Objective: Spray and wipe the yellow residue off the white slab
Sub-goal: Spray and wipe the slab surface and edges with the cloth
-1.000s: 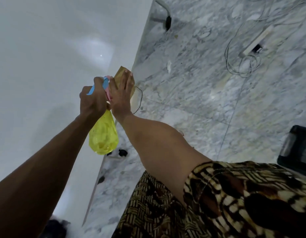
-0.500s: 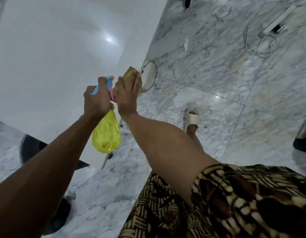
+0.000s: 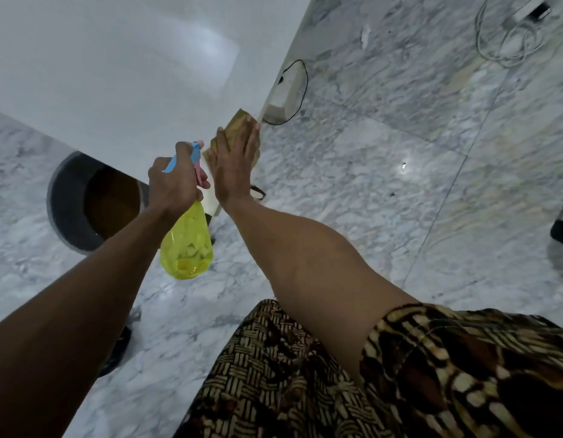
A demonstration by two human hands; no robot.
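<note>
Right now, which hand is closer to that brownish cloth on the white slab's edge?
Right. The right hand presses flat on the brownish cloth at the white slab edge. The left hand is beside it, apart from the cloth, gripping the yellow plastic spray bottle.

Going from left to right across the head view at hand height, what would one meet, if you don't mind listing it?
Dark round tub → left hand gripping the yellow spray bottle → right hand pressing flat on the brownish cloth at the white slab edge → bare marble floor.
</note>
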